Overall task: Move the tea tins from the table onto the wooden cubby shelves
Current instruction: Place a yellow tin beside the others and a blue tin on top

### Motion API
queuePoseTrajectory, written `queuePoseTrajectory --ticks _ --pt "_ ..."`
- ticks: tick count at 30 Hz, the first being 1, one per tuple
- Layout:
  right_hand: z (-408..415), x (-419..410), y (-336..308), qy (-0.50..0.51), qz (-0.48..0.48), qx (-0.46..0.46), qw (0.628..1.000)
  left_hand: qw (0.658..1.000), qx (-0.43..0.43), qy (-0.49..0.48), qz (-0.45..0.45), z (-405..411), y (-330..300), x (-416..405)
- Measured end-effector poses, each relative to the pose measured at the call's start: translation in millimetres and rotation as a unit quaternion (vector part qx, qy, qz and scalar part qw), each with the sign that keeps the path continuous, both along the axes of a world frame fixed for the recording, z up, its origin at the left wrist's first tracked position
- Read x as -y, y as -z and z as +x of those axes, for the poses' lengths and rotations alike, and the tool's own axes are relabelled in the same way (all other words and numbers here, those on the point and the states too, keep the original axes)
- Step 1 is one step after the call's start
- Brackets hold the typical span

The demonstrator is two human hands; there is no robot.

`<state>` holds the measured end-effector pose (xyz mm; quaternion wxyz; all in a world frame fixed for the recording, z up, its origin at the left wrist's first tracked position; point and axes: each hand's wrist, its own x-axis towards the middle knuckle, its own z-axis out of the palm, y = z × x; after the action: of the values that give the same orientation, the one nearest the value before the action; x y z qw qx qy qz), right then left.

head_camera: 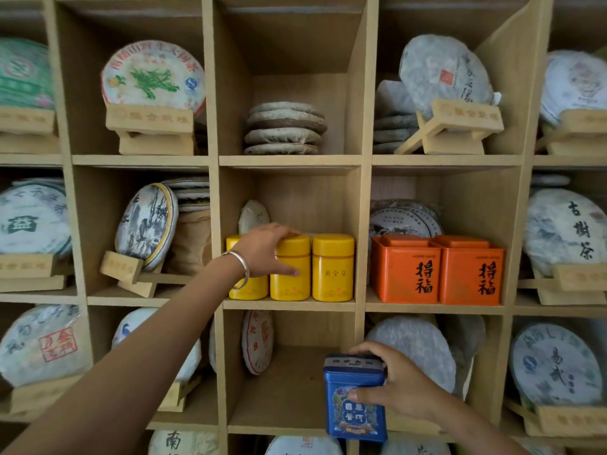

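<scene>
Three yellow tea tins stand in a row in the middle cubby of the wooden shelves (289, 160). My left hand (262, 249) grips the middle yellow tin (290, 284), fingers over its lid and thumb on its front. The left yellow tin (248, 289) is partly hidden behind my wrist. The right yellow tin (333, 267) stands free. My right hand (399, 385) holds a blue tea tin (356, 397) upright at the front right of the cubby below. Two orange tins (437, 269) stand side by side in the cubby to the right.
Wrapped round tea cakes on small wooden stands fill most other cubbies. A stack of tea cakes (284, 129) lies in the top middle cubby. One tea cake (258, 341) leans at the back left of the cubby by the blue tin.
</scene>
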<state>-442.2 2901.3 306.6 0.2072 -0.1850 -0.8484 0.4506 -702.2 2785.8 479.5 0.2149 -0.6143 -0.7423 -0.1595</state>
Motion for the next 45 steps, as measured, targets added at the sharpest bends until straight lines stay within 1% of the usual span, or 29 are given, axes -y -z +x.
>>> queuePoseTrajectory --ticks 3,10,25,30,33,40,45 --pt "-4 4 -4 -0.012 -0.001 -0.001 1.0 1.0 -0.013 -0.001 -0.002 1 -3 -2" --pt "-6 18 -6 -0.027 0.011 0.0 1.0 1.0 -0.003 -0.005 -0.015 3 -6 -2" --pt "-8 17 -7 -0.029 0.009 0.0 1.0 0.999 0.016 -0.009 -0.033 0 -7 -7" --pt "-10 17 -8 -0.028 0.015 -0.004 0.999 1.0 -0.022 -0.01 -0.003 9 -6 -12" --pt "-9 17 -10 -0.03 0.014 -0.009 0.999 0.999 -0.049 -0.014 -0.019 23 -5 -24" --pt "-3 13 -12 -0.026 0.005 -0.011 1.0 0.996 -0.081 0.0 -0.031 34 0 -41" --pt "-1 10 -11 -0.016 0.005 -0.016 1.0 0.997 -0.075 -0.001 -0.032 33 -2 -39"
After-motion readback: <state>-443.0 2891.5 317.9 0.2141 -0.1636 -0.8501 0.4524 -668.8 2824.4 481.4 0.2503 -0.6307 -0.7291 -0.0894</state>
